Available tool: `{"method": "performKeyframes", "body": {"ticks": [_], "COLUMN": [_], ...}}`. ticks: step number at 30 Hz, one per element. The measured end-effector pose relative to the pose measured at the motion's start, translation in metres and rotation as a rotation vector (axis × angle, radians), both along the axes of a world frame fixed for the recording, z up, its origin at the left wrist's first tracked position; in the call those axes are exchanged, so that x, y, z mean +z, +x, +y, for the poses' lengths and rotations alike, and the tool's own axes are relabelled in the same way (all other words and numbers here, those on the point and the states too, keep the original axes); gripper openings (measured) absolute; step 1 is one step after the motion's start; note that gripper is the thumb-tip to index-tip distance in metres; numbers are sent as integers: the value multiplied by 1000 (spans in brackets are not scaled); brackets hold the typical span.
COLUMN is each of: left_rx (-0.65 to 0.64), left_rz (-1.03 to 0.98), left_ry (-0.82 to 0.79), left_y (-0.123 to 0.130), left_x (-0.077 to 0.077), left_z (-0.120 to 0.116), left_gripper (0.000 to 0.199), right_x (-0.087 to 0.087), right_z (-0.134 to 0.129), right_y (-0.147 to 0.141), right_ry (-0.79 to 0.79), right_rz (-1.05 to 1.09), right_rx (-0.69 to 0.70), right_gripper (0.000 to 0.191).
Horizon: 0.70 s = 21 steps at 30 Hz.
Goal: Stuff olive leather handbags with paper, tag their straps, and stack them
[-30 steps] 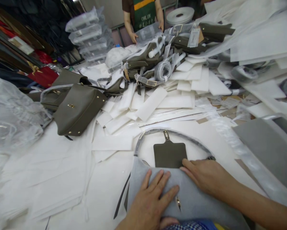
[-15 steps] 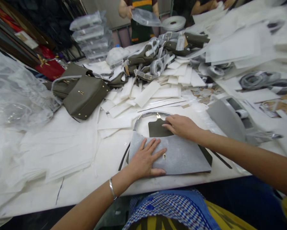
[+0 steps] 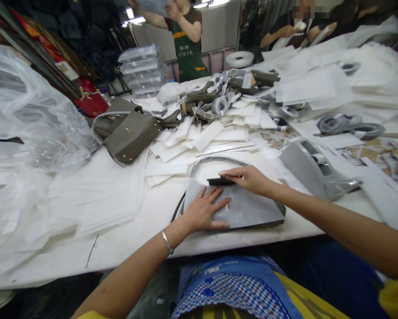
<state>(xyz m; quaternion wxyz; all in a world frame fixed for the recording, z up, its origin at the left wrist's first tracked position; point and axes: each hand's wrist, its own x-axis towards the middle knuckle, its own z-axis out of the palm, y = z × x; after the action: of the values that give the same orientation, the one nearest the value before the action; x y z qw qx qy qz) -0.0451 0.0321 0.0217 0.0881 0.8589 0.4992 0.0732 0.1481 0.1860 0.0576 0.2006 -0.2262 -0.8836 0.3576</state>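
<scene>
A handbag lies on the table before me, its front covered by a grey sheet [image 3: 248, 208] with a small gold clasp [image 3: 228, 206] showing through. Its wrapped handle [image 3: 202, 163] arches away from me. My left hand [image 3: 207, 210] lies flat on the sheet with fingers spread. At the top edge of the bag, my right hand [image 3: 245, 178] pinches the dark olive flap [image 3: 215, 181], which is tilted up and seen nearly edge-on. A dark strap [image 3: 178, 207] sticks out at the bag's left side.
Left stands an olive handbag [image 3: 132, 137] beside clear plastic bags [image 3: 42, 128] and stacked white sheets [image 3: 102, 199]. White foam pieces [image 3: 208, 135] and wrapped straps lie beyond. A grey tape dispenser [image 3: 313, 168] sits right. Co-workers [image 3: 188, 40] stand across the table.
My right hand has raised the flap from lying flat to tilted up. My left hand stays on the sheet. The view has tipped upward, and a co-worker has lifted a clear plastic bag.
</scene>
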Motion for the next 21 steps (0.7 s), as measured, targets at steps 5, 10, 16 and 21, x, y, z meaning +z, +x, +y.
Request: {"method": "performKeyframes", "body": {"ticks": [5, 10, 16, 21], "left_rx": [-2, 58, -142, -115], "left_rz": [-7, -25, -76, -171], "left_ry": [43, 184, 308, 210], "left_y": [0, 4, 12, 24], "left_x": [-2, -8, -20, -19], "left_z": [-2, -14, -37, -44], "left_gripper": [80, 81, 41, 35], "right_x": [-37, -60, -66, -59], "right_z": [-38, -41, -41, -43], "right_y": [39, 43, 39, 37], "right_ry": [108, 170, 218, 261], "right_rz": [33, 80, 100, 52], "right_rx": [293, 290, 296, 316], "right_gripper": [48, 43, 37, 34]}}
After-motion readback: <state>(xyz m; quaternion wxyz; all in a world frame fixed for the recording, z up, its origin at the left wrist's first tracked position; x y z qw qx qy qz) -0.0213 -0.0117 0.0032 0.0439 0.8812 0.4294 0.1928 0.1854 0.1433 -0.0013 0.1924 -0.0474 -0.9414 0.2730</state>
